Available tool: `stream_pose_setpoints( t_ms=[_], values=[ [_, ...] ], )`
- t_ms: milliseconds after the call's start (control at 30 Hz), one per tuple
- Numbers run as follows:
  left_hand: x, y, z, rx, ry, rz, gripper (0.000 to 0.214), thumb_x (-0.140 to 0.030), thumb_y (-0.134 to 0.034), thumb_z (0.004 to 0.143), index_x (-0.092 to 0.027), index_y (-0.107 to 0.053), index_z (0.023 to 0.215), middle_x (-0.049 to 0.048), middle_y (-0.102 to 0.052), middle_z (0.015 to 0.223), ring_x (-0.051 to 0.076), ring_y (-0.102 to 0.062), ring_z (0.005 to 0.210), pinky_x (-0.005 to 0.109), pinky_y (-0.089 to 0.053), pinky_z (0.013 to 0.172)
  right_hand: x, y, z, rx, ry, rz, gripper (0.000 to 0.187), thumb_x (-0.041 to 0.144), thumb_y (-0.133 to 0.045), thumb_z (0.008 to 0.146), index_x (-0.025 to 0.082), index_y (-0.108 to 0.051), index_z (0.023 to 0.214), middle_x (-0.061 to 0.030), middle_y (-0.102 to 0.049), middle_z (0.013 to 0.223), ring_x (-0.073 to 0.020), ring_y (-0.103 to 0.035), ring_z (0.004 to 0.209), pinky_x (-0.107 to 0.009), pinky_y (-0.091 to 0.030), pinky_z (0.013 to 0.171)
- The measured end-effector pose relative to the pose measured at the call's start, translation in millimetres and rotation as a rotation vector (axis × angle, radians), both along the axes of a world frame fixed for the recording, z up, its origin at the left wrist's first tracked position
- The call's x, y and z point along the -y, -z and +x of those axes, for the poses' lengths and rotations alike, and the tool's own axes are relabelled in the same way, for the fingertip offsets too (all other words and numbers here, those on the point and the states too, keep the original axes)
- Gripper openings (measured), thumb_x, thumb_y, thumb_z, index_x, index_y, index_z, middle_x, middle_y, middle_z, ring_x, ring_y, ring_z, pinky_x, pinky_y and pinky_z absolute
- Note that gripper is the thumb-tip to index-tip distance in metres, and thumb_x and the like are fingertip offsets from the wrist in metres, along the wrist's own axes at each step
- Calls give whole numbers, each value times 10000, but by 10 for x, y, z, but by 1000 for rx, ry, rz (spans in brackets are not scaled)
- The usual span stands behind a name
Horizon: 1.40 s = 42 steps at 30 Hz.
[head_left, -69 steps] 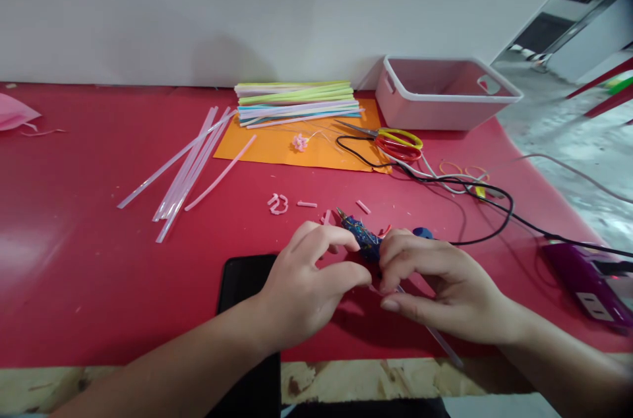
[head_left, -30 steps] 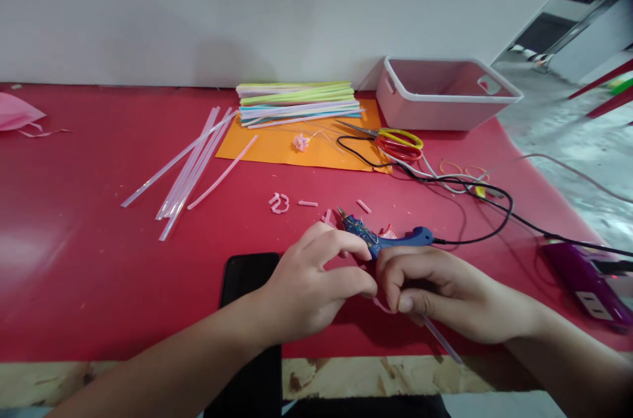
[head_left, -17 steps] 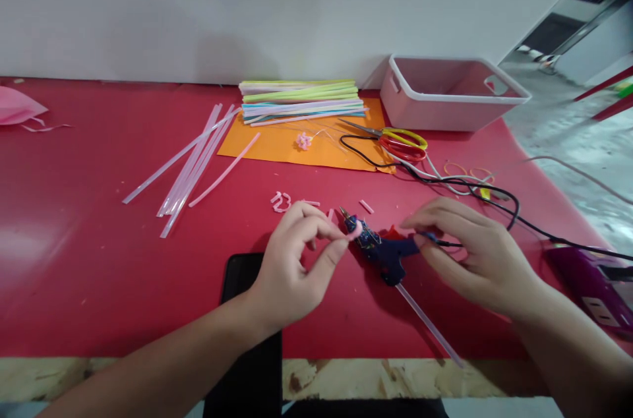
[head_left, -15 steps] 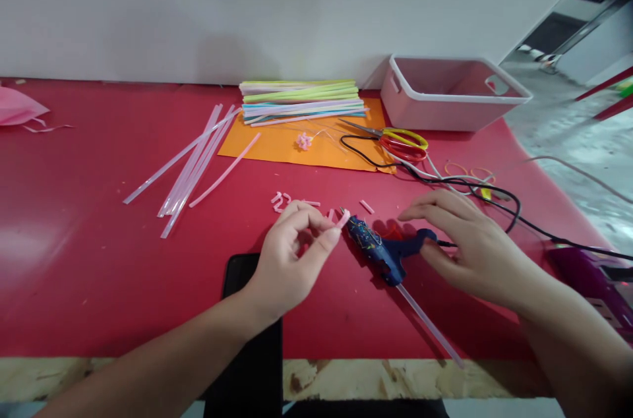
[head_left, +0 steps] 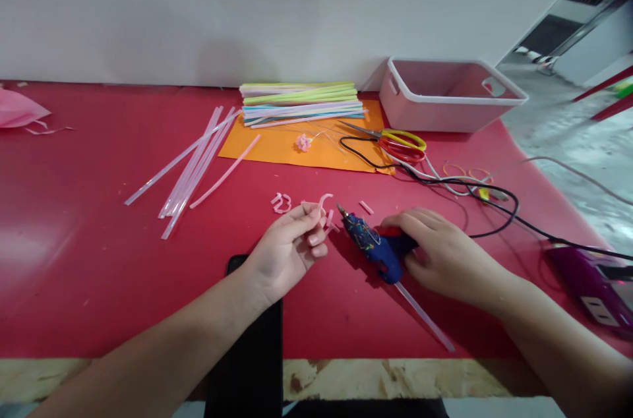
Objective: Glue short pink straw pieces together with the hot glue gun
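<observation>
My left hand (head_left: 291, 250) pinches a small curled pink strip (head_left: 324, 200) between thumb and fingertips. To its right, a dark blue glue gun (head_left: 370, 241) points its metal nozzle up and left, towards that strip but apart from it. My right hand (head_left: 432, 243) is wrapped round the gun's handle, near the red trigger. Out of the gun's back end sticks a long clear glue stick (head_left: 425, 317). Several short pink cut pieces (head_left: 281, 202) lie beyond my left hand, and another short pink piece (head_left: 366, 207) rests past the nozzle.
An orange envelope (head_left: 267, 148) carries bundled coloured sticks (head_left: 301, 101), a small pink flower (head_left: 303, 142) and scissors (head_left: 395, 141). Glue sticks (head_left: 198, 167) lie left. A pink bin (head_left: 440, 111), black cable (head_left: 494, 200) and purple power strip (head_left: 588, 289) are right. A black phone-like slab (head_left: 252, 352) lies in front.
My right hand has moved left and closed round the glue gun's handle. My left hand has turned and drawn back left from the nozzle, the pink strip now pointing up.
</observation>
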State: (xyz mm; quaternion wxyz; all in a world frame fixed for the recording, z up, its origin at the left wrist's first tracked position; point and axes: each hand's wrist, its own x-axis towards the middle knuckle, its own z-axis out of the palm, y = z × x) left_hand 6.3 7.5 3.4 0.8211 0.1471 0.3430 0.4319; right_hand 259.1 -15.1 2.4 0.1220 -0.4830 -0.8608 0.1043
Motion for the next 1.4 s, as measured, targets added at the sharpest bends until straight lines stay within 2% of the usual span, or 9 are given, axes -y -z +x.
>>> stream_pose_setpoints(
  t_ms=[100,233,400,567,833,1033,1400],
  values=[
    [9,4,8,-14,-11,31,270,-200,-863,654,-120,-619,737,-39,-540,666,26,-415,499,147,-364,462,45,-39,-10,-152,36,28,420,92,-539,699,212,-540,1102,-78,-686,984,-234,-664,877,-348,-536,772],
    [47,24,23,-104,-80,138,188,-174,-824,712,-125,-643,731,-44,-550,624,28,-422,499,139,-359,474,114,-84,-37,-315,-9,-76,344,216,-580,799,229,-523,1138,-43,-684,941,-158,-643,719,-253,-508,626],
    [114,26,30,-380,-87,381,118,-235,-737,828,-161,-659,779,-56,-546,630,40,-446,532,149,-370,517,141,-94,-84,-335,-30,-163,308,219,-559,823,217,-536,1130,-46,-683,929,-137,-624,703,-235,-494,620],
    [151,-13,30,-553,-58,510,97,-236,-710,850,-166,-667,798,-51,-549,631,55,-444,555,172,-364,533,141,-144,-105,-370,-93,-152,301,199,-577,811,211,-528,1108,-52,-691,916,-137,-633,708,-228,-515,626],
    [155,-49,32,-608,-53,565,117,-238,-724,819,-168,-651,760,-40,-568,637,73,-475,570,184,-393,549,143,-139,-49,-437,-155,-159,327,237,-585,797,216,-525,1118,-64,-687,943,-158,-624,713,-264,-524,620],
    [162,-69,35,-638,-64,577,114,-226,-715,814,-163,-646,749,-31,-569,643,81,-490,590,182,-400,555,157,-93,-18,-467,-130,-202,338,261,-585,799,228,-523,1130,-48,-673,950,-158,-615,717,-265,-506,615],
    [158,-88,31,-620,-59,573,152,-239,-713,810,-175,-627,703,-51,-525,598,75,-440,546,195,-383,543,173,-119,-2,-451,-85,-196,348,278,-627,788,267,-521,1119,-31,-679,898,-164,-613,642,-278,-505,561]
  ],
)
